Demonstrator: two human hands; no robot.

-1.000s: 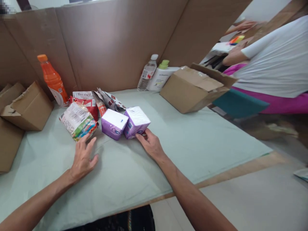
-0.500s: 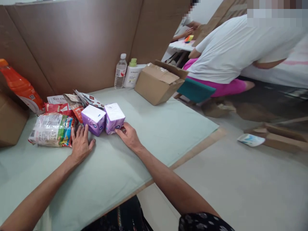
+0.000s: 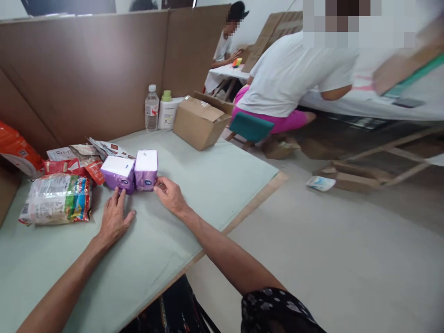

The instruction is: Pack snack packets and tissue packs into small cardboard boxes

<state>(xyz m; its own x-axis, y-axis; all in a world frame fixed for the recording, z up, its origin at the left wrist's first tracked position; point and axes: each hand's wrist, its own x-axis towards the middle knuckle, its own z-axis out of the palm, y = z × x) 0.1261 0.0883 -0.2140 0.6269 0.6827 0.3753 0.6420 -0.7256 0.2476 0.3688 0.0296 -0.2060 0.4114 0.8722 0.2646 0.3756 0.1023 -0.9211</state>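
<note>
Two purple tissue packs with white tops sit side by side on the pale green tablecloth, the left tissue pack (image 3: 118, 173) turned slightly against the right tissue pack (image 3: 146, 170). My left hand (image 3: 116, 218) is open, its fingertips at the front of the left pack and its thumb spread away. Beside the lower right corner of the right pack is my right hand (image 3: 170, 195), fingers loosely bent and not wrapped round it. Left of the packs lies a clear, colourful food bag (image 3: 55, 199). Behind it are red packets (image 3: 64, 166) and a patterned pouch (image 3: 110, 149).
A water bottle (image 3: 151, 108), a white bottle with a green cap (image 3: 167, 111) and an open cardboard box (image 3: 201, 121) stand at the back. An orange bottle (image 3: 17, 150) leans at left. Cardboard panels (image 3: 104, 69) wall the table. A co-worker (image 3: 287, 78) sits to the right.
My view has swung right. My left hand has moved from beside the food bag to the left pack's front. My right hand's thumb has come off the right pack's front.
</note>
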